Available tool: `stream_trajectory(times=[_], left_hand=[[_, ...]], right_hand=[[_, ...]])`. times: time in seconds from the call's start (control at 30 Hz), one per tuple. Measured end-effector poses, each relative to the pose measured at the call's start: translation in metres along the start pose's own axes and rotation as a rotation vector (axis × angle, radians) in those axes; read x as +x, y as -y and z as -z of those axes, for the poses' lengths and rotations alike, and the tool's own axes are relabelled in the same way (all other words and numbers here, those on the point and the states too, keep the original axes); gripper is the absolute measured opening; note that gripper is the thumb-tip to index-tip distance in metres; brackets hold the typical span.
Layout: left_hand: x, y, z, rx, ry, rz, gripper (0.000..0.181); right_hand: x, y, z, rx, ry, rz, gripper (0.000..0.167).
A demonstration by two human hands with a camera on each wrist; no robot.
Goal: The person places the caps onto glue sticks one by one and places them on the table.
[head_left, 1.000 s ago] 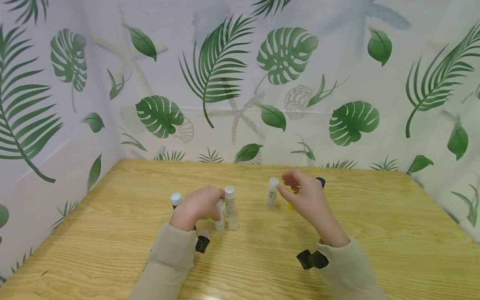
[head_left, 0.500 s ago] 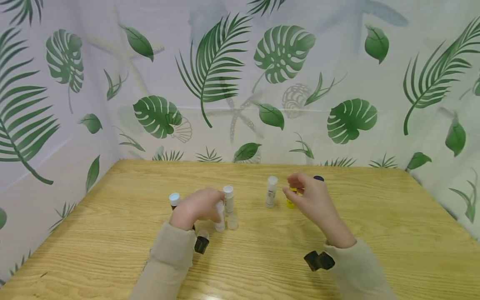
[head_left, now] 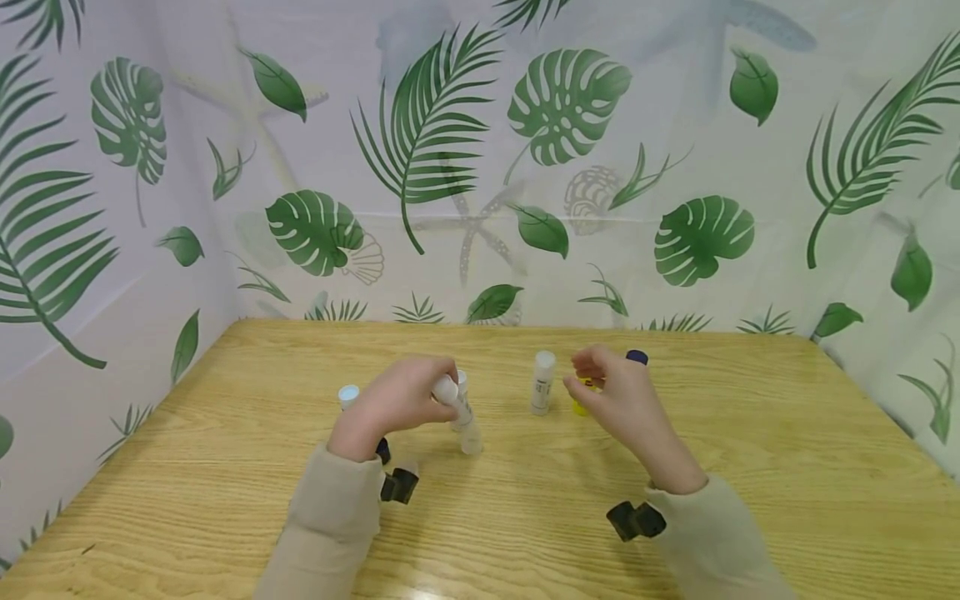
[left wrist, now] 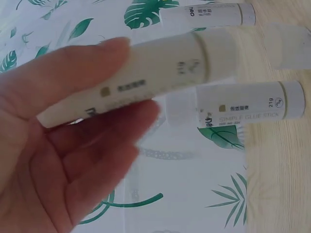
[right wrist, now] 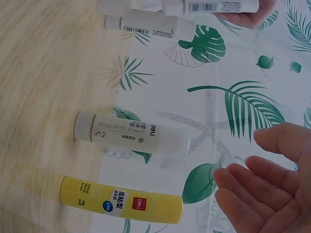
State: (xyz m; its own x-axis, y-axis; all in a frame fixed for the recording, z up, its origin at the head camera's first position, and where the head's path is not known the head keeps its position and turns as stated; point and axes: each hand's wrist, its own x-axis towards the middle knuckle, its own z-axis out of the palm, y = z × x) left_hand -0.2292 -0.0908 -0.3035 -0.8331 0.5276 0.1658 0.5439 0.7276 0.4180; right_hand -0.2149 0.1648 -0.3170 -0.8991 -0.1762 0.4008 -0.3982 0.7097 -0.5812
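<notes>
My left hand (head_left: pixel 401 400) pinches a white glue stick (left wrist: pixel 160 73) between thumb and fingers. The stick is tilted and held above the table, its printed label showing in the left wrist view. Just behind it another white glue stick (left wrist: pixel 248 104) stands upright. A translucent cap-like piece (head_left: pixel 471 442) sits on the table below the held stick. My right hand (head_left: pixel 630 400) hovers with relaxed, parted fingers by a yellow glue stick (right wrist: pixel 121 200), holding nothing. A third white glue stick (right wrist: pixel 131 131) stands upright left of the yellow one.
Behind the right hand shows a dark blue cap (head_left: pixel 637 357). A pale-blue-topped tube (head_left: pixel 348 395) stands left of the left hand, partly hidden. A dark blue object (head_left: pixel 383 451) peeks out beside the left wrist. Leaf-printed cloth (head_left: pixel 465 167) hangs behind the wooden table (head_left: pixel 525 517).
My left hand has lifted the white glue stick off the table and tilted it. My right hand has drawn back slightly from the white glue stick near it, staying empty.
</notes>
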Motion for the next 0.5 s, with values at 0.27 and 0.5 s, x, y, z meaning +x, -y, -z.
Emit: stream_trajectory(times=[0.27,0.5], left_hand=[[0.0019,-0.0050,0.0026,-0.072,-0.201,-0.010,0.023],[0.0010,-0.0067,0.0041,-0.163,-0.330,-0.040,0.020]], right_hand=[[0.0000,0.0000,-0.0025,0.000,0.010,0.005,0.023],[-0.0001,0.0025,-0.0047,-0.009,0.035,0.000,0.021]])
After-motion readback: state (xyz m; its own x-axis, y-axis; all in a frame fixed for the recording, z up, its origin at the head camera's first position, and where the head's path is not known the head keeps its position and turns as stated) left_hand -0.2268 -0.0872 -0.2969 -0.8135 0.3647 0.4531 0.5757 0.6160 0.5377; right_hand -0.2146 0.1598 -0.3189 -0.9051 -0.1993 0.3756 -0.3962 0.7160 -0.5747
